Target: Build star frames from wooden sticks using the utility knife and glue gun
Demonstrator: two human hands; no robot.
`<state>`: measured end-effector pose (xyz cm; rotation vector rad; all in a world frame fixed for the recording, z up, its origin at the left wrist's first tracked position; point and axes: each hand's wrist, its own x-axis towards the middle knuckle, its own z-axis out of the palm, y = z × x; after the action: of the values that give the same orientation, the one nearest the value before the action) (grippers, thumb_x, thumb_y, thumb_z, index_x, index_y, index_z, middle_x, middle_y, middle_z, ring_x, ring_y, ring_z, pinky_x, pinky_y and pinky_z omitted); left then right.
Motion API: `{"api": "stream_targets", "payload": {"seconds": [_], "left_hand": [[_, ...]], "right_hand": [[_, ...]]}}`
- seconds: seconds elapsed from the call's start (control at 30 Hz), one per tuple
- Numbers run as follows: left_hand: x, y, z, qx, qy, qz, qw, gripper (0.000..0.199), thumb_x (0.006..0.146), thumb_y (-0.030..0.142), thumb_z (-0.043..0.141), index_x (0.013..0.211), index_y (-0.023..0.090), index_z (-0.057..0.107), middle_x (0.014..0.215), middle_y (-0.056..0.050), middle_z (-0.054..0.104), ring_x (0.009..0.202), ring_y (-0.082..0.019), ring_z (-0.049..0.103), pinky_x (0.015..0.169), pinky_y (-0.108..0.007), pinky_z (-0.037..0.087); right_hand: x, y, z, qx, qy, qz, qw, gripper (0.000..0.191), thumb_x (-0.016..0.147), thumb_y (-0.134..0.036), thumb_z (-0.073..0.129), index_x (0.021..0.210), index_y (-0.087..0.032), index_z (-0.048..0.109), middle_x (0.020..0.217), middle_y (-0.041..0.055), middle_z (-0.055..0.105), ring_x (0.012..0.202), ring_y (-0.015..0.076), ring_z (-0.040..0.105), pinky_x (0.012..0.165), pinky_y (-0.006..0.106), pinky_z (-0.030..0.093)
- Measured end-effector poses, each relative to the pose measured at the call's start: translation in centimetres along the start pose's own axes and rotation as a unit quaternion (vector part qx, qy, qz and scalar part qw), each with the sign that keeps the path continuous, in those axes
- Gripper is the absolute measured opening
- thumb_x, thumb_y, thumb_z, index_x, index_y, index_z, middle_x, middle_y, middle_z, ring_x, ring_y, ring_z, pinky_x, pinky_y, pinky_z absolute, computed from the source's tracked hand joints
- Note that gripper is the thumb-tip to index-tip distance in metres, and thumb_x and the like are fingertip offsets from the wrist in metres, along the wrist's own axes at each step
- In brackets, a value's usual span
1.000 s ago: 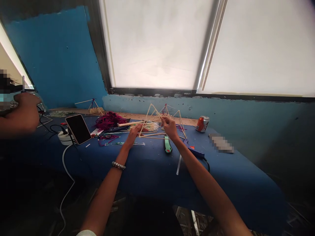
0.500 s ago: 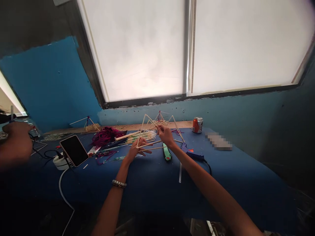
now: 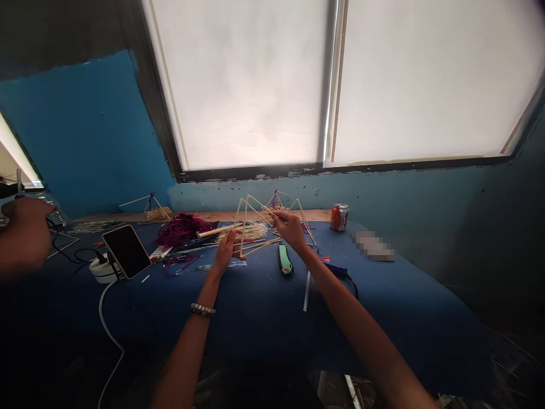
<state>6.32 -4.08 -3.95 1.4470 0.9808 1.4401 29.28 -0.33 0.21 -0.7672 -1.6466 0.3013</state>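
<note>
The blue table (image 3: pixel 170 301) is the work surface; I treat it as the base for everything listed below. The stick frame (image 3: pixel 244 227) is located above its middle, between the two hands, angled so that its thin members face me; it appears to be held clear of the surface.

Left hand (image 3: pixel 225 250): set at the frame's near lower corner, presumably to carry its weight. I cannot tell whether the fingers close on a stick. Right hand (image 3: pixel 290 230): thumb and fingers pinch a slanted member higher up, which I judge steadies the frame without loading the joints.

The magenta thread (image 3: pixel 179 230) is heaped behind, out of the hands' way. The phone (image 3: pixel 126 251) leans on the white power unit (image 3: pixel 104 270), probably for support. The glue gun (image 3: pixel 336 270) is partly hidden by the right forearm. I note the green cutter (image 3: pixel 285 260) just below the right hand, likely for quick reach, and the clear rod (image 3: pixel 306 292) near it.
</note>
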Motion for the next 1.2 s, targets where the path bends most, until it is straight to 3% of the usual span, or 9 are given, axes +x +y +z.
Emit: {"api": "stream_targets", "payload": {"seconds": [0.1,0.23,0.4,0.57,0.77,1.03,1.2], "left_hand": [[0.0,0.0,0.0,0.006,0.007,0.004,1.000,0.048,0.090,0.066,0.053,0.109,0.022,0.055,0.100,-0.007,0.078,0.045,-0.014,0.062,0.047,-0.032,0.057],[-0.1,0.1,0.1,0.031,-0.005,0.009,0.999,0.051,0.090,0.068,0.051,0.110,0.021,0.054,0.095,-0.007,0.078,0.047,-0.015,0.063,0.051,-0.031,0.057],[0.0,0.2,-0.1,0.015,0.010,0.010,1.000,0.055,0.087,0.071,0.052,0.108,0.021,0.052,0.092,-0.010,0.079,0.049,-0.015,0.065,0.050,-0.028,0.055],[0.0,0.3,0.0,0.000,0.008,0.027,1.000,0.058,0.085,0.075,0.051,0.107,0.021,0.050,0.097,-0.012,0.079,0.051,-0.016,0.066,0.050,-0.027,0.054],[0.0,0.1,0.3,-0.003,0.001,0.060,0.998,0.059,0.087,0.076,0.047,0.108,0.021,0.050,0.092,-0.010,0.080,0.050,-0.017,0.066,0.056,-0.031,0.057],[-0.1,0.4,0.6,0.008,0.018,0.080,0.997,0.056,0.087,0.074,0.051,0.104,0.021,0.046,0.084,-0.007,0.079,0.043,-0.013,0.061,0.051,-0.028,0.054],[-0.2,0.7,0.7,0.013,0.015,0.070,0.997,0.055,0.084,0.075,0.052,0.098,0.023,0.042,0.081,-0.006,0.079,0.041,-0.013,0.060,0.049,-0.028,0.054]], "right_hand": [[-0.2,0.0,0.0,-0.038,-0.021,-0.039,0.998,0.037,0.096,-0.043,0.051,0.098,-0.017,0.077,0.066,0.0043,0.070,0.063,0.0186,0.065,0.061,0.027,0.045],[-0.3,-0.3,0.0,-0.023,-0.022,-0.072,0.997,0.038,0.095,-0.045,0.053,0.093,-0.016,0.077,0.079,0.0080,0.070,0.070,0.0185,0.062,0.062,0.028,0.044],[0.0,-0.3,-0.2,0.088,0.007,0.031,0.996,0.039,0.090,-0.050,0.057,0.089,-0.017,0.078,0.081,0.0077,0.071,0.075,0.0201,0.061,0.066,0.030,0.047],[-0.2,-0.6,0.1,0.164,-0.024,0.111,0.980,0.038,0.083,-0.051,0.060,0.084,-0.016,0.074,0.067,0.0051,0.070,0.050,0.0137,0.052,0.049,0.026,0.041],[-0.9,-1.5,1.3,0.173,-0.099,0.146,0.969,0.040,0.080,-0.053,0.061,0.077,-0.015,0.071,0.072,0.0089,0.076,0.032,0.0094,0.045,0.034,0.024,0.035],[-1.3,-1.1,2.0,0.186,-0.180,0.190,0.947,0.037,0.079,-0.050,0.069,0.075,-0.014,0.071,0.076,0.0125,0.077,0.033,0.0107,0.054,0.029,0.021,0.031],[-1.1,-0.9,1.7,0.149,-0.185,0.214,0.948,0.034,0.083,-0.046,0.067,0.080,-0.013,0.073,0.068,0.0105,0.075,0.036,0.0142,0.057,0.031,0.022,0.031]]}}
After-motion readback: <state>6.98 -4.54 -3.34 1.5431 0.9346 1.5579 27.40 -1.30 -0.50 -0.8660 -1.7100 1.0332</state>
